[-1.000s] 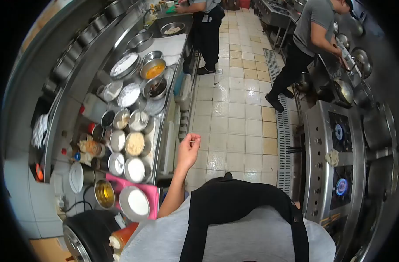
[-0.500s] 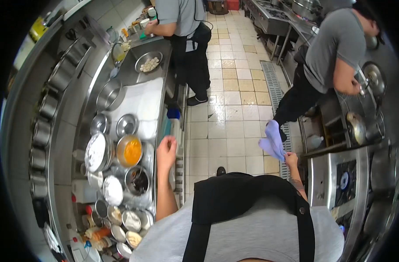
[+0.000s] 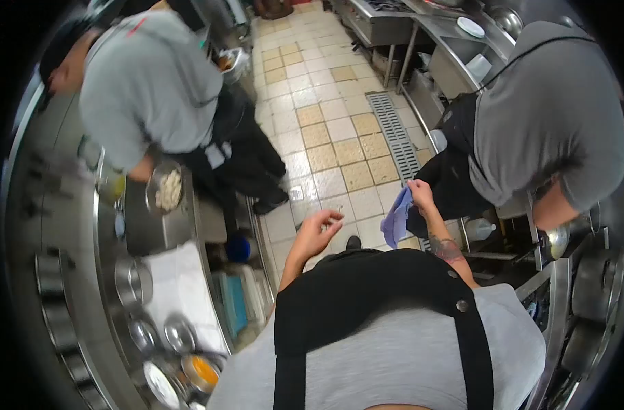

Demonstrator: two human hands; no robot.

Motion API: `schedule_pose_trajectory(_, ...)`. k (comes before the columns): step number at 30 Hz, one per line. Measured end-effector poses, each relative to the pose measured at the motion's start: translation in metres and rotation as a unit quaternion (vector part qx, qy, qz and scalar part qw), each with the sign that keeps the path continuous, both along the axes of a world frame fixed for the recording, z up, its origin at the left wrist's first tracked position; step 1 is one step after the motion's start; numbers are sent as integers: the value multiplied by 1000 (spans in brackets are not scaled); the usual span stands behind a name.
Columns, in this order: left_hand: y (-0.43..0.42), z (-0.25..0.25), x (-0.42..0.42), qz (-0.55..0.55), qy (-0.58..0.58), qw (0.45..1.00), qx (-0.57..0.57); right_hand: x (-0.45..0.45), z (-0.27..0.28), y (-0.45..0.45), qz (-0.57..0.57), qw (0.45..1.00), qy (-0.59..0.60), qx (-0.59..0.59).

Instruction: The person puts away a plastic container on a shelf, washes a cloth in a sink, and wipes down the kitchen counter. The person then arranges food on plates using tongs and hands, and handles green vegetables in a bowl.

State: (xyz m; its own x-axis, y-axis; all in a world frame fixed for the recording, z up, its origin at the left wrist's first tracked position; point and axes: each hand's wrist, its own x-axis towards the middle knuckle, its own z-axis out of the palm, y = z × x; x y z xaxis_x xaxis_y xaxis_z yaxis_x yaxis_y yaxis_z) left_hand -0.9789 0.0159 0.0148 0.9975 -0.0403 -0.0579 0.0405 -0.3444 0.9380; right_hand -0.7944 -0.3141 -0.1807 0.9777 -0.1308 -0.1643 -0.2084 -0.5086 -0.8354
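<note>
Holding the cloth point(image 3: 395, 222) by its upper end, the right grip point(image 3: 416, 193) was closed. Cloth hung beneath it, long axis steep, free end slanting left in view, on the side facing the left grip point(image 3: 320, 231). That one: loosely curled, apparently empty, apart from the cloth. Beyond, floor drain point(image 3: 394, 133); co-worker's trousers point(image 3: 452, 174) to the right.

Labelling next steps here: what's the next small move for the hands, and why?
Probably draw the right hand and its purple cloth in toward the chest before stepping forward. The cloth hangs loose, seemingly close to the co-worker on the right, while another co-worker stands at the left, narrowing the tiled floor between them.
</note>
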Motion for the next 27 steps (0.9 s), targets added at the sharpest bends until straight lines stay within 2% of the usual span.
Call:
schedule_pose_trajectory(2, 23, -16, 48, 13, 28, 999, 12, 75, 0, 23, -10, 999, -18, -43)
schedule_pose_trajectory(3, 37, -23, 75, 62, 56, 996, 14, 104, -2, 32, -13, 997, -38, -71)
schedule_pose_trajectory(4, 49, -29, 101, 127, 4, 992, -1, 133, -6, 40, -16, 993, -58, -100)
schedule_pose_trajectory(5, 63, -30, 129, 164, 8, 986, 25, 163, 1, 56, -16, 985, -111, -133)
schedule_pose_trajectory(7, 82, -40, 186, 238, 33, 970, 38, 217, 35, 79, 23, 994, -7, -103)
schedule_pose_trajectory(9, 101, -58, 251, 229, 77, 969, 57, 267, 57, 95, 30, 996, -17, -78)
schedule_pose_trajectory(10, 107, -67, 287, 190, 76, 977, 58, 292, 56, 100, 13, 995, -80, -49)
schedule_pose_trajectory(11, 113, -75, 324, 150, 71, 985, 58, 314, 58, 102, -10, 998, -65, -21)
schedule_pose_trajectory(12, 106, -41, 359, 104, 70, 986, 109, 335, 71, 103, -30, 998, -53, 8)
schedule_pose_trajectory(14, 104, -21, 432, 47, 47, 994, 90, 375, 88, 101, -63, 995, -55, 51)
schedule_pose_trajectory(17, 100, -17, 547, -33, 12, 993, 111, 444, 108, 79, -114, 990, -75, 25)
schedule_pose_trajectory(19, 86, -3, 617, -82, -47, 984, 153, 487, 116, 53, -113, 977, -148, 107)
schedule_pose_trajectory(22, 56, 12, 702, -110, -27, 987, 113, 546, 165, 17, -166, 940, -196, 224)
schedule_pose_trajectory(23, 47, 9, 726, -129, -36, 984, 121, 563, 176, 3, -186, 925, -189, 271)
schedule_pose_trajectory(24, 40, 4, 747, -147, -43, 980, 129, 573, 214, 1, -241, 898, -157, 333)
schedule_pose_trajectory(26, 24, -6, 782, -167, -70, 970, 161, 605, 244, -22, -238, 853, -200, 419)
schedule_pose_trajectory(27, 17, -20, 801, -163, -30, 977, 135, 623, 269, -31, -254, 834, -212, 442)
